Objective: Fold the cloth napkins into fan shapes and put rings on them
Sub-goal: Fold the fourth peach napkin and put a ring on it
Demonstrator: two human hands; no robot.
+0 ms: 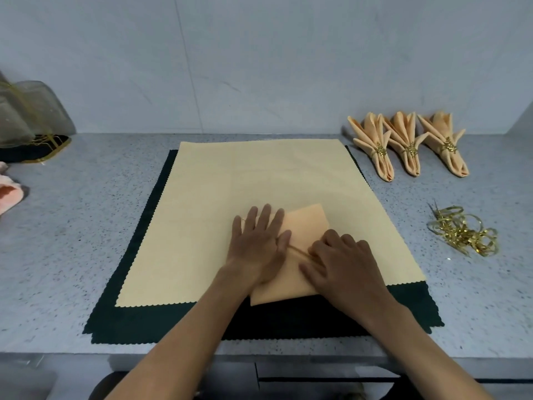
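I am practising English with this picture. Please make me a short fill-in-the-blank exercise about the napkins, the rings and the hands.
1. The finished napkins number ____.
2. The pile of loose rings has a ____ colour.
3. Both hands, left hand and right hand, press on a folded ____ napkin.
4. The cream cloth lies on a ____ mat.

Answers: three; gold; peach; dark

Speckled grey countertop [86, 241] – sheer organza bags [31, 111] far left, on black gold-edged tray [37, 153] – pale wall [259, 53] behind.
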